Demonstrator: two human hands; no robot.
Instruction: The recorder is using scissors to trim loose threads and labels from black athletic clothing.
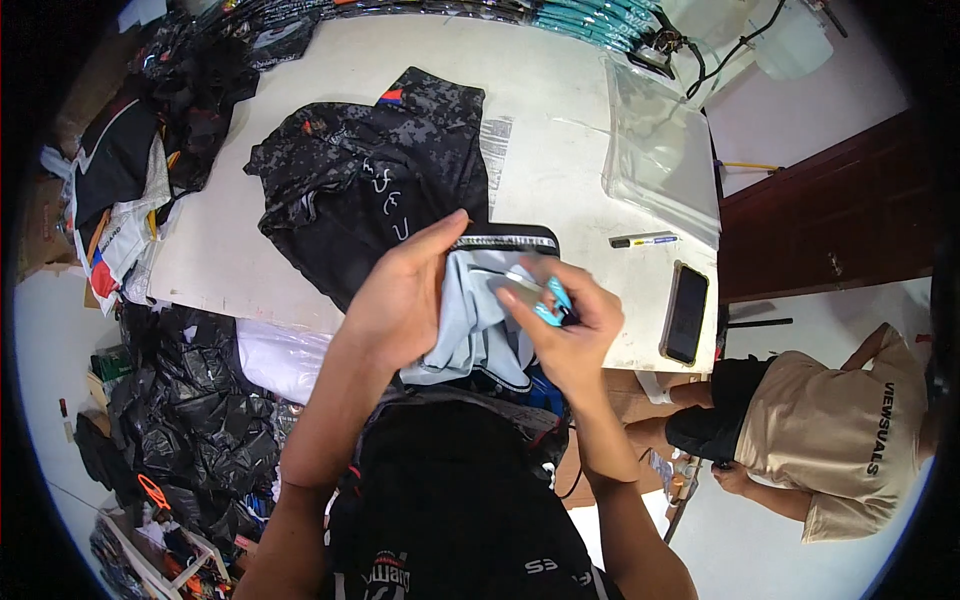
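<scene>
I see my left hand (400,300) pinching the waistband of dark camouflage shorts (380,190) at the bench (560,130) edge, exposing pale blue lining (470,325). My right hand (565,325) grips small blue snips (553,302). The fabric looks light, soft and floppy; I judge the stiffer waistband the best hold.

Both forearms rise from lower edge; L hand (400,300) fingers flat, pinching, R hand (565,325) curled shut, knuckles nearly touching.

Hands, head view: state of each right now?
Left hand: closed on the pale blue garment.
Right hand: closed on small blue-handled snips.
</scene>
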